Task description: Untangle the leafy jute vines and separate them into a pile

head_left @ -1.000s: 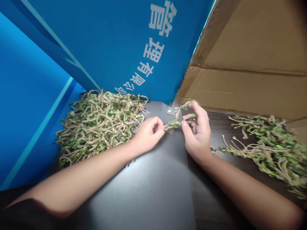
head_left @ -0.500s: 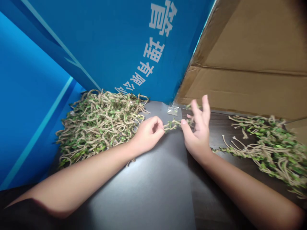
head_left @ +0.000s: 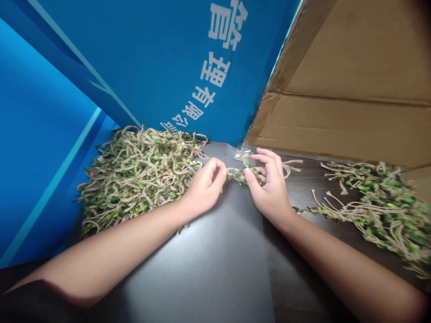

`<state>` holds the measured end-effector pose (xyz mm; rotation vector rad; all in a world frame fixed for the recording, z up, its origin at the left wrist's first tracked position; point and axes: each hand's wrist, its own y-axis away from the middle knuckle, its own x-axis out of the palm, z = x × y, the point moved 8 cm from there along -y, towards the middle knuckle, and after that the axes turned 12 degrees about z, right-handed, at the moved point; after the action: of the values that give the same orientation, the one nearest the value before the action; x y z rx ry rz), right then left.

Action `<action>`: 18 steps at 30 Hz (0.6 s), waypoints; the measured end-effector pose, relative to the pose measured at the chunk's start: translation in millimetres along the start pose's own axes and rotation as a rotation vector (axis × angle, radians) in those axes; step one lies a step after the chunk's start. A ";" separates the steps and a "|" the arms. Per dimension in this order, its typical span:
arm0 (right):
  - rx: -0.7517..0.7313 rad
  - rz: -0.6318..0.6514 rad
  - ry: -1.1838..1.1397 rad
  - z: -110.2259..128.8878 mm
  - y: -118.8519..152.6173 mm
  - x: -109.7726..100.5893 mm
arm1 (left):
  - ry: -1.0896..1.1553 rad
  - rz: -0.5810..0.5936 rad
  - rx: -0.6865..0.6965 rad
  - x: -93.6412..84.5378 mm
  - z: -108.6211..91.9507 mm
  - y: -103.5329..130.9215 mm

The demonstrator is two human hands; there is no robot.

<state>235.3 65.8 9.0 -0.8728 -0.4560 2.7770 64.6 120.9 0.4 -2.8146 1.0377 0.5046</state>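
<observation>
A leafy twine strand point(head_left: 238, 174) with small green leaves stretches between my two hands over the grey sheet. My left hand point(head_left: 208, 184) pinches its left end between thumb and fingertips. The strand's other part is in my right hand point(head_left: 271, 184), its thumb against the leaves and its fingers curled over; loose twine ends stick out beyond that hand on the right. Close by my left hand lies a big heap of similar twine strands with leaves point(head_left: 141, 175). Right of my right hand, a second pile of leafy strands point(head_left: 380, 211) rests on the dark wood surface.
A blue panel point(head_left: 161, 58) with white characters stands behind the heap. Brown cardboard point(head_left: 346, 125) rises at the back right. A small clear plastic packet point(head_left: 239, 154) lies near where they meet. The grey sheet point(head_left: 202, 269) covers part of the dark tabletop point(head_left: 296, 278).
My right hand has moved slightly left and its raised fingers have curled down over the strand. A loop of the strand now stands up by its thumb. My left hand has barely shifted.
</observation>
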 end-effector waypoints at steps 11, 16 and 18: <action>-0.103 0.055 0.209 13.6 1.1 4.2 | 0.162 -0.042 0.030 -0.8 7.5 0.3; -0.094 0.109 0.179 11.1 0.5 9.3 | 0.302 -0.029 0.089 -0.4 2.6 -0.2; -0.103 0.124 0.166 11.6 0.6 10.9 | 0.378 0.001 0.076 2.3 3.4 -1.5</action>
<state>219.7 65.6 12.2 -1.1825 -0.5366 2.7809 66.2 121.3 -3.6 -2.9042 1.0881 -0.0746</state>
